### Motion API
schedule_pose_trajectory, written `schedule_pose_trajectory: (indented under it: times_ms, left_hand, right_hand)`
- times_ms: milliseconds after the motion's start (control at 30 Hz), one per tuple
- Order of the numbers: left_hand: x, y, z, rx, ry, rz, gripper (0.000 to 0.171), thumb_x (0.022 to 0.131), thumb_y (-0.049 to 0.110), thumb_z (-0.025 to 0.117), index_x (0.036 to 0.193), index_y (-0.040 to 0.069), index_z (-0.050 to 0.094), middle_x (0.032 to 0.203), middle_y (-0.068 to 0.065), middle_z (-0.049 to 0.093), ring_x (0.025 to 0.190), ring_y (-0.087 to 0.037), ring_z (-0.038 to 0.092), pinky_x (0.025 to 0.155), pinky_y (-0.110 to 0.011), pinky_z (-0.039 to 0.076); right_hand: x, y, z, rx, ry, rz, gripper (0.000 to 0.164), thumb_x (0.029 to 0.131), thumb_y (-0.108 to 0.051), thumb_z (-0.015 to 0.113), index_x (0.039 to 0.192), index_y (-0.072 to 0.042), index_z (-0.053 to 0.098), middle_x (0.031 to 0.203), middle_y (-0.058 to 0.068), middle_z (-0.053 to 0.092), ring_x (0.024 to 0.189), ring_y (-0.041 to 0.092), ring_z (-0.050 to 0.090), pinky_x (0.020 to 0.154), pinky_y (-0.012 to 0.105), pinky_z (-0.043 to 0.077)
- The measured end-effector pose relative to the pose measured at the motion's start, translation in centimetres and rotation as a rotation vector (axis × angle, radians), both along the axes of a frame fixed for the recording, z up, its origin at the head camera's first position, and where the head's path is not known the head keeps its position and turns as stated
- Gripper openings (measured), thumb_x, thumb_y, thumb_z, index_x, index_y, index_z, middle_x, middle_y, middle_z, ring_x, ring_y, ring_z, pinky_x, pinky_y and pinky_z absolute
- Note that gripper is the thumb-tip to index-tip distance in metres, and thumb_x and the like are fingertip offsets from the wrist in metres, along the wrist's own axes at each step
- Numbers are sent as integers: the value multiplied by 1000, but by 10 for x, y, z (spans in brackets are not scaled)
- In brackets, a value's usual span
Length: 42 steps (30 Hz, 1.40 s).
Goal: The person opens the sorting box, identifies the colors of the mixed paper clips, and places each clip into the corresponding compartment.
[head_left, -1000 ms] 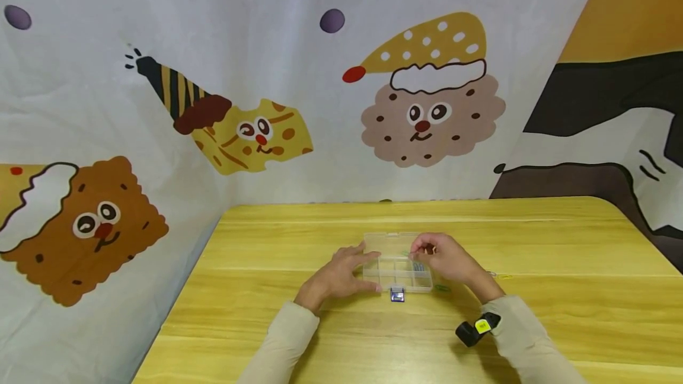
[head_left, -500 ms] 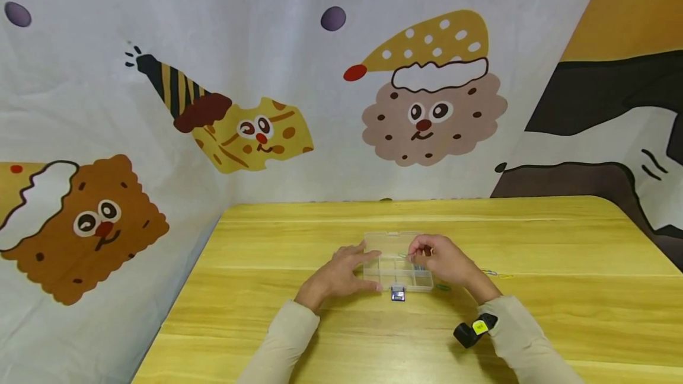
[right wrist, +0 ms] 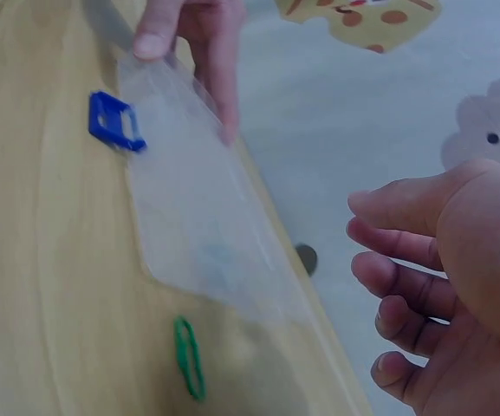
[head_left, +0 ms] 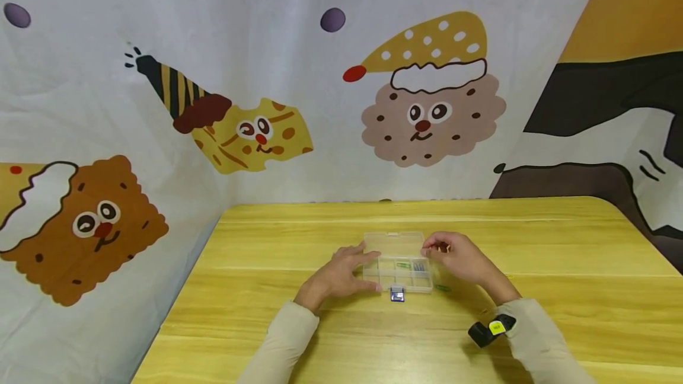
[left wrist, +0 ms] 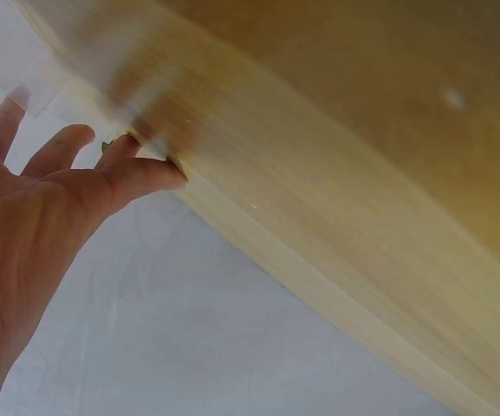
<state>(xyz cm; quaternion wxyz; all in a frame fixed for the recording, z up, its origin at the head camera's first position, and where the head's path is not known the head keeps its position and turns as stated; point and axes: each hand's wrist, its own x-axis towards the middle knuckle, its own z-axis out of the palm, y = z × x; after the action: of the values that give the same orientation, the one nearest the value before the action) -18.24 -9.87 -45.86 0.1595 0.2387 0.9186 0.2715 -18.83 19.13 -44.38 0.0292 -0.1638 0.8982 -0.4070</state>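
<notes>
A clear plastic compartment box (head_left: pixel 386 280) lies on the table with its lid (head_left: pixel 392 245) folded back. My left hand (head_left: pixel 341 271) grips its left side, thumb on the near edge and fingers toward the lid. One back compartment holds a green paper clip (head_left: pixel 403 265); the compartment to its right holds blue-grey clips (head_left: pixel 419 266). My right hand (head_left: pixel 453 256) hovers by the box's right side. In the right wrist view, its fingers are loosely bent with nothing between them. Another green paper clip (right wrist: pixel 189 357) lies on the table beside the box's right end.
A blue latch (head_left: pixel 397 294) sticks out at the box's near edge. The wooden table (head_left: pixel 256 313) ends at a wall hanging (head_left: pixel 299 188) with cartoon figures. A black strap device (head_left: pixel 491 329) sits on my right wrist.
My right hand has let go of a green paper clip, which now lies in the back compartment. The hand has moved right, off the box, and its arm now covers clips on the table.
</notes>
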Motion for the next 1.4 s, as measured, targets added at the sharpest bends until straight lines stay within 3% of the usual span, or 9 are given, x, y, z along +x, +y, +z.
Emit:
schedule_pose_trajectory:
  times_ms: [467,900,1167,1400]
  left_hand:
    - [0,0,-2,9,-20,3,73,86,53,72,150,30,45,164,-8,23,149,-38,19,116,-61,20]
    - [0,-5,0,8,-20,13,74,85,54,72,150,30,45,164,-9,23,149,-37,20,117,-60,20]
    - [0,-4,-1,21,-28,15,73,85,54,72,149,30,46,164,-9,23,149,-38,19,116,-60,21]
    - [0,-2,-1,23,-23,10,73,85,53,73,149,30,46,163,-9,23,149,-38,19,116,-61,22]
  right_hand:
    - [2,54,-5,46,16,-54,12,98,-17,64,100,-7,70,91,6,67,77,14,55,64,27,47]
    - [-6,71,-12,66,17,-45,9,97,-16,65,98,-9,69,89,0,65,79,12,57,68,27,47]
    - [-17,91,-28,-8,-239,32,21,99,-23,63,107,-4,66,99,8,66,83,17,55,67,27,47]
    - [-23,99,-33,-74,-298,46,24,97,-21,65,110,0,65,96,10,63,80,15,53,66,26,45]
